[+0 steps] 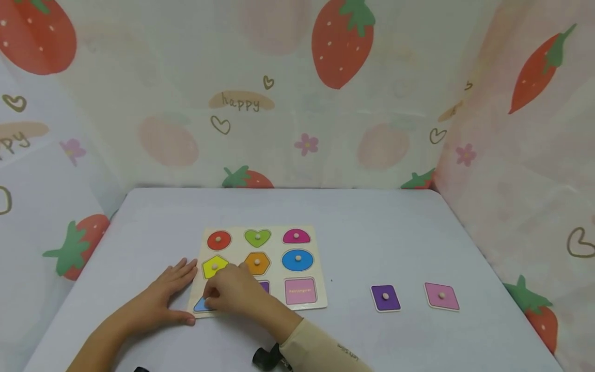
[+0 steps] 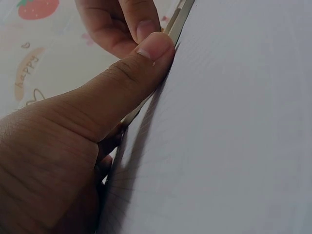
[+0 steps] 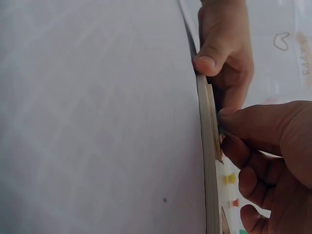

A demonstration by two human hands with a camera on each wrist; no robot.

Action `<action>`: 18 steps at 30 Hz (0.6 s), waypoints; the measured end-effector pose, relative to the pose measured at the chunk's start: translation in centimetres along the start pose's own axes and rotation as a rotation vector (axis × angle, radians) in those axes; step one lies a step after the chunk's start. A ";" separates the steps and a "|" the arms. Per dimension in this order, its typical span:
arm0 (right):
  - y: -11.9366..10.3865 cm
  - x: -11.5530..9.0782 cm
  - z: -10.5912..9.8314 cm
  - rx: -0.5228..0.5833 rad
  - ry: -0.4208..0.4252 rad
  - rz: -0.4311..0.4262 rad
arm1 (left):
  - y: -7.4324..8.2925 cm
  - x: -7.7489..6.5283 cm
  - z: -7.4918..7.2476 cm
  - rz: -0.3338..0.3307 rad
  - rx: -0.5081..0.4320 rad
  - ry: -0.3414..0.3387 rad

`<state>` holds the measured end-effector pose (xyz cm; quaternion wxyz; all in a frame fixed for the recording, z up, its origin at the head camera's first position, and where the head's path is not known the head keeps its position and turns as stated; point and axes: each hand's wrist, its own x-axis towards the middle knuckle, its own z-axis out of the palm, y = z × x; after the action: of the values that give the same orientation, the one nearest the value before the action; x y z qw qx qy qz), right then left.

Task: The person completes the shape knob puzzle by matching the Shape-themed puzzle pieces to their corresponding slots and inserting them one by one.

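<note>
A pale wooden puzzle board point(image 1: 274, 244) with coloured shapes lies on the white table. At its lower left corner my right hand point(image 1: 239, 294) pinches a blue triangle piece point(image 1: 200, 306), its knob hidden by the fingers. The piece's wooden edge point(image 3: 213, 122) looks slightly raised over the board in the right wrist view. My left hand point(image 1: 162, 294) rests along the board's left side with fingers stretched out. In the left wrist view, the left thumb point(image 2: 126, 73) presses against the board's edge, close to the right fingers point(image 2: 141, 19).
A purple piece point(image 1: 385, 298) and a pink piece point(image 1: 441, 296), both knobbed, lie right of the board. The pink rectangle slot point(image 1: 299, 291) shows printed lettering and no knob. A black object point(image 1: 266, 358) sits by the right forearm. Strawberry-patterned curtains point(image 1: 288, 139) surround the table.
</note>
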<state>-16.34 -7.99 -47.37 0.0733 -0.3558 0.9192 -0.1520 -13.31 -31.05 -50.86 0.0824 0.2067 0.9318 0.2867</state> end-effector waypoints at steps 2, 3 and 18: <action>0.1 0.0 0.1 -0.007 0.000 0.002 | -0.1 0.0 0.0 0.013 -0.002 0.004; 0.1 0.1 0.2 -0.012 0.000 0.003 | -0.1 0.1 0.0 0.017 -0.005 0.004; -0.2 -0.2 -0.1 -0.023 -0.015 0.016 | -0.3 -0.3 0.0 0.044 -0.007 0.024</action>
<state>-16.10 -7.95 -47.26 0.0772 -0.3504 0.9231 -0.1382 -13.15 -31.41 -50.98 0.0656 0.2233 0.9269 0.2943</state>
